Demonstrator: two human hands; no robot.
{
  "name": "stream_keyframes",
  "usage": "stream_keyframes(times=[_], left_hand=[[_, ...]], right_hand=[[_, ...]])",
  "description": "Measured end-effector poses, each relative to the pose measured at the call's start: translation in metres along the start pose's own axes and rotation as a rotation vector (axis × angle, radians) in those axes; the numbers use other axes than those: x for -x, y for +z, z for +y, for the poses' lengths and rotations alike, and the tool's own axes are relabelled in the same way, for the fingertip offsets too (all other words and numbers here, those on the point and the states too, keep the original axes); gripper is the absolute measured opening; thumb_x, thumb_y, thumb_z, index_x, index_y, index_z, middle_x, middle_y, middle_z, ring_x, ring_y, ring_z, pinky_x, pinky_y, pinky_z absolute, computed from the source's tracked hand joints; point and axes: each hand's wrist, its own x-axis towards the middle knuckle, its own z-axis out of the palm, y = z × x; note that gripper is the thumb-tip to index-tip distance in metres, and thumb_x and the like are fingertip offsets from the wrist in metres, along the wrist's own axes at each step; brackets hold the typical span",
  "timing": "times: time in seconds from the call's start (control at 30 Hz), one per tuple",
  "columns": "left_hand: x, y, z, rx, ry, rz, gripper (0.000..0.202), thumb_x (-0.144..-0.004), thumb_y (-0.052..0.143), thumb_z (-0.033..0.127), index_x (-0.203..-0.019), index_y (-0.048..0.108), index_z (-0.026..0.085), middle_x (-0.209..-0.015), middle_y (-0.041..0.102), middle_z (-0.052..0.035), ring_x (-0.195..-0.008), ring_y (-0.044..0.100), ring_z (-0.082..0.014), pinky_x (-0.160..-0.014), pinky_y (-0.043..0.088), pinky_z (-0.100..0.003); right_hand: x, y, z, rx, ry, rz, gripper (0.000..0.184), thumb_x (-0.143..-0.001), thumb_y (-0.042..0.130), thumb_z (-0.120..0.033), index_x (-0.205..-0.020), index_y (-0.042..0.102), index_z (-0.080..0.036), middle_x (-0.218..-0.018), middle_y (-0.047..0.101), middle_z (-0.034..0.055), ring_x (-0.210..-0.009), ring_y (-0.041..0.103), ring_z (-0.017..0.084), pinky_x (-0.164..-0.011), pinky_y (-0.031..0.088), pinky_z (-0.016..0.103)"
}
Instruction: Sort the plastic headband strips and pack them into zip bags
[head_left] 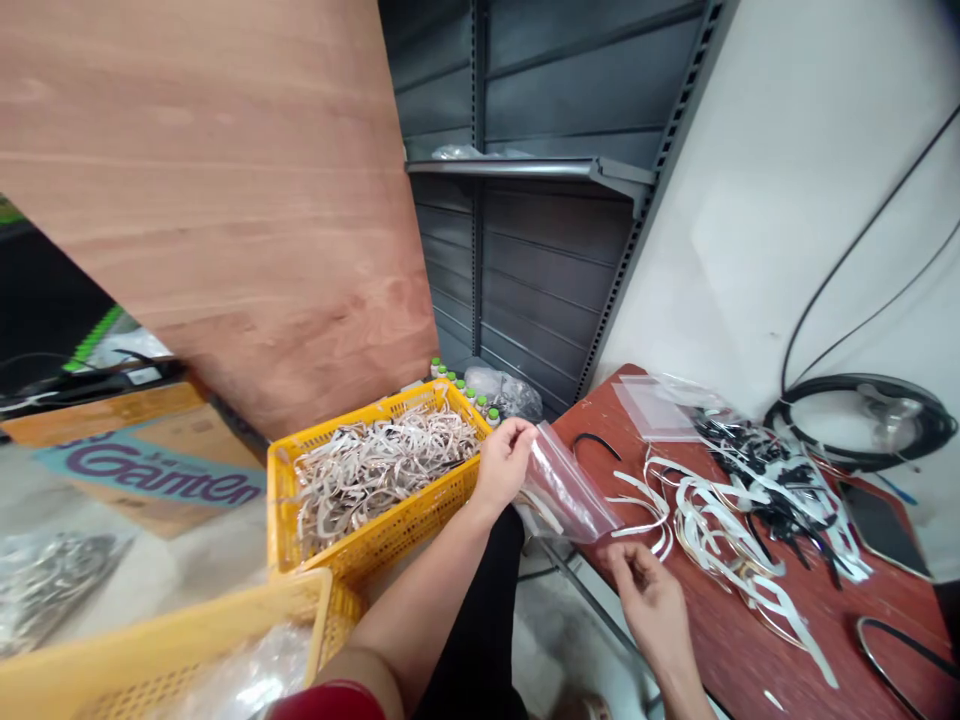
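My left hand is closed on the upper left corner of a clear plastic bag. The bag hangs tilted over the table's left edge, with a pale strip showing in or behind its lower left part. Just below the bag's right corner is my right hand, its fingers loosely curled and apart, with nothing visible in them. To its right, white flat strips lie tangled on the red-brown table. A yellow crate full of similar pale strips stands left of my left hand.
Black connector-like pieces and flat clear bags lie at the table's back. A coiled black cable rests by the wall. A second yellow crate holds clear plastic. Green-capped bottles line up before the grey shelf.
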Motion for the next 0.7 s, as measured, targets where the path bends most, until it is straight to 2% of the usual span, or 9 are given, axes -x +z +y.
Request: stream_keyframes(times=[0.13,0.2,0.3,0.37,0.47,0.6,0.7], left_hand=[[0.011,-0.002,0.007,0.054,-0.029,-0.018,0.023,-0.086,0.044,0.036,-0.076,0.053,0.017,-0.059,0.045,0.0047,-0.054,0.042,-0.0085,-0.054,0.036,-0.020],[0.019,0.001,0.014,0.061,-0.028,-0.055,0.023,-0.085,0.047,0.036,-0.074,0.055,0.017,-0.062,0.048,0.0035,-0.058,0.045,-0.0094,-0.057,0.038,-0.020],[0.032,0.009,0.023,0.061,-0.024,-0.119,0.022,-0.084,0.050,0.034,-0.073,0.057,0.017,-0.064,0.053,0.0021,-0.061,0.048,-0.0102,-0.060,0.039,-0.021],[0.038,0.014,0.027,0.057,-0.016,-0.168,0.021,-0.084,0.050,0.032,-0.073,0.058,0.016,-0.065,0.054,0.0017,-0.061,0.049,-0.0103,-0.061,0.039,-0.021],[0.045,0.017,0.030,0.111,-0.042,-0.233,0.020,-0.085,0.050,0.032,-0.075,0.059,0.016,-0.068,0.056,0.0009,-0.063,0.050,-0.0103,-0.062,0.040,-0.021],[0.054,0.016,0.025,0.412,-0.221,-0.373,0.023,-0.076,0.063,0.035,-0.086,0.060,0.014,-0.072,0.062,-0.0010,-0.064,0.056,-0.0117,-0.064,0.045,-0.023],[0.065,0.014,0.019,0.470,-0.298,-0.452,0.030,-0.070,0.068,0.041,-0.074,0.064,0.012,-0.071,0.066,-0.0048,-0.066,0.060,-0.0148,-0.067,0.047,-0.027]], right_hand=[[-0.006,-0.012,-0.021,-0.098,-0.063,0.127,0.034,-0.082,0.057,-0.043,-0.103,0.057,-0.017,-0.104,0.064,0.0119,-0.095,0.060,0.024,-0.085,0.048,0.035],[-0.010,-0.015,-0.039,-0.114,-0.112,0.093,0.038,-0.082,0.056,-0.042,-0.111,0.054,-0.017,-0.113,0.060,0.0136,-0.100,0.059,0.025,-0.088,0.047,0.037],[-0.016,-0.011,-0.061,-0.020,-0.180,-0.012,0.047,-0.080,0.060,-0.039,-0.121,0.048,-0.018,-0.116,0.058,0.0139,-0.106,0.056,0.025,-0.091,0.045,0.039],[-0.020,-0.005,-0.068,0.062,-0.196,-0.050,0.053,-0.079,0.061,-0.038,-0.125,0.045,-0.018,-0.110,0.061,0.0126,-0.101,0.058,0.025,-0.089,0.046,0.039],[-0.024,0.004,-0.070,0.095,-0.176,-0.077,0.049,-0.082,0.055,-0.036,-0.125,0.044,-0.017,-0.091,0.065,0.0088,-0.083,0.063,0.021,-0.079,0.050,0.035],[-0.019,0.003,-0.069,0.098,-0.163,-0.088,0.048,-0.082,0.054,-0.038,-0.123,0.043,-0.016,-0.076,0.065,0.0040,-0.072,0.063,0.019,-0.072,0.050,0.030],[-0.010,-0.002,-0.063,0.161,-0.168,-0.109,0.049,-0.079,0.056,-0.043,-0.120,0.046,-0.018,-0.077,0.066,0.0036,-0.073,0.064,0.019,-0.074,0.051,0.028]])
